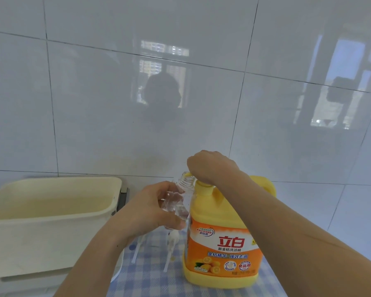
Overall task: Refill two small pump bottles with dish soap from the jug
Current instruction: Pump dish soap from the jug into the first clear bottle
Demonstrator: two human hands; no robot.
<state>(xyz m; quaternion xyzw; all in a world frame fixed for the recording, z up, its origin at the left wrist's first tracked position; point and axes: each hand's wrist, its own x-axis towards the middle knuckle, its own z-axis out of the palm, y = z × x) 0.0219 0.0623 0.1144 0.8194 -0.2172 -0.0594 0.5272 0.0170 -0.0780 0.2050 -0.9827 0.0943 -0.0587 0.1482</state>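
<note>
A yellow dish soap jug (223,249) with an orange label stands upright on the blue checked cloth (141,275). My right hand (210,166) sits on top of its yellow pump head (187,174), fingers curled over it. My left hand (152,209) grips a small clear bottle (176,202), tilted, its open threaded neck right under the pump spout. Two white pump tops with long tubes (171,243) lie on the cloth in front of the jug's left side, partly hidden by my left wrist.
A cream plastic tub (51,211) stands at the left, close to my left forearm. A glossy white tiled wall (180,93) rises directly behind everything. The cloth's front edge lies beyond the frame.
</note>
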